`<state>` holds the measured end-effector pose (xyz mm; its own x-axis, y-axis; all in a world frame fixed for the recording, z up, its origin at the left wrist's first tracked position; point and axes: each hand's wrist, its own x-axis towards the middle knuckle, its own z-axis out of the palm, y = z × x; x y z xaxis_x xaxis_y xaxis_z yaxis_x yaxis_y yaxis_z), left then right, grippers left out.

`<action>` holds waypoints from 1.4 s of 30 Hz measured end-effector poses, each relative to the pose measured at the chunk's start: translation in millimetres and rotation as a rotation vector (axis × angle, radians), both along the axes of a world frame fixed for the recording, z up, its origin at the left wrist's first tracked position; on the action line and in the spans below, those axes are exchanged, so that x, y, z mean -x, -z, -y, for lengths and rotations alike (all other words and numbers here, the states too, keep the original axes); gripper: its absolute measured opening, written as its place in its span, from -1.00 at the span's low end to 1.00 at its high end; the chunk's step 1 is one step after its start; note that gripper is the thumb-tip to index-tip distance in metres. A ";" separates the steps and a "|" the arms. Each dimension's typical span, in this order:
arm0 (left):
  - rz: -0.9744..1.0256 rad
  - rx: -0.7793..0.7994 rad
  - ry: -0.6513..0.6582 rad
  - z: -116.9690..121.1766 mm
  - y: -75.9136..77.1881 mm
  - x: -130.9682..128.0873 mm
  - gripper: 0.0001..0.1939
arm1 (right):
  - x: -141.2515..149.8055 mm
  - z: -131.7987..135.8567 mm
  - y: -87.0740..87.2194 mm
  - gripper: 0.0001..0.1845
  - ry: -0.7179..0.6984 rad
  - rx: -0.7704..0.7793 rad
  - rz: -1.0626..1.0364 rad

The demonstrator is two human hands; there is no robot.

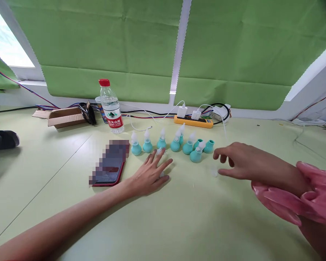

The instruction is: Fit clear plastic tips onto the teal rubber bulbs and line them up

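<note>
teal bulbs (175, 146): grouped, most with translucent tips (147, 135)
left hand (147, 175): palm down, spread wide, near bulbs
right hand (240, 161): half-curled, thumb apart, beside translucent piece (214, 172)

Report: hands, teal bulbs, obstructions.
Left hand spread, palm down. Right hand open beside clear plastic piece. Round teal bulbs: two lack white tips. Red-cased phone left, not between hands.

Green blinds (111, 47), desk (179, 224) and power strip (194, 123) suggest an office-like room
</note>
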<state>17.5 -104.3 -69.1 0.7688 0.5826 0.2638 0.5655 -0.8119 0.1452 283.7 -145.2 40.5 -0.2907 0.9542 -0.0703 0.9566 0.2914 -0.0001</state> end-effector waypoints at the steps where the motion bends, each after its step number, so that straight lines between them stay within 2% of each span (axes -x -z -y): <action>1: 0.004 -0.001 -0.014 -0.5 1.7 -1.1 -0.50 | -3.1 -0.1 1.7 -0.75 0.001 0.063 0.033; 4: 0.005 0.011 -0.057 -2.6 7.3 -3.2 -0.49 | -8.8 -8.9 13.2 -0.65 0.059 0.175 0.144; 6: 0.005 0.016 -0.073 -3.0 8.6 -3.4 -0.50 | -9.5 -18.3 23.5 -0.64 0.079 0.194 0.195; 10: 0.035 0.028 -0.063 -0.1 2.9 -2.8 -0.58 | -6.1 -31.7 42.2 -0.65 0.029 0.211 0.197; 13: 0.080 0.048 -0.071 1.9 -1.2 -2.2 -0.63 | 0.3 -32.5 49.9 -0.72 -0.023 0.182 0.190; 17: 0.093 0.045 -0.084 -0.3 2.8 -1.5 -0.55 | 17.9 -27.2 57.4 -0.90 -0.147 0.134 0.155; 20: 0.063 0.051 -0.080 -2.8 7.1 -2.1 -0.52 | 36.7 -23.6 68.0 -0.77 -0.251 0.009 0.108; 22: 0.054 0.032 -0.091 -2.8 7.3 -3.1 -0.55 | 48.3 -22.6 78.3 -0.73 -0.235 -0.098 0.059; 25: 0.080 -0.012 -0.127 -0.6 3.6 -4.7 -0.64 | 60.4 -23.6 95.9 -0.75 -0.194 -0.297 -0.077; 28: 0.127 -0.020 -0.168 1.5 0.2 -5.1 -0.68 | 67.2 -26.2 109.7 -0.76 -0.250 -0.483 -0.254; 30: 0.151 -0.026 -0.182 1.5 0.6 -4.6 -0.66 | 71.5 -28.1 114.3 -0.74 -0.302 -0.524 -0.327; 35: 0.142 -0.012 -0.142 -2.5 7.0 -3.5 -0.49 | 84.9 -37.4 118.8 -0.59 -0.389 -0.402 -0.366; 39: 0.159 0.069 -0.112 -2.3 5.3 -2.7 -0.59 | 88.5 -47.4 121.8 -0.53 -0.414 -0.292 -0.351; 42: 0.198 0.108 -0.069 0.0 1.6 -1.3 -0.63 | 88.0 -47.1 120.8 -0.61 -0.450 -0.255 -0.429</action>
<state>18.8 -104.3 -70.8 0.6659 0.6648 0.3385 0.5707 -0.7462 0.3427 195.7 -98.2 -80.3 -0.6163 0.7046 0.3518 0.6720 0.7034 -0.2316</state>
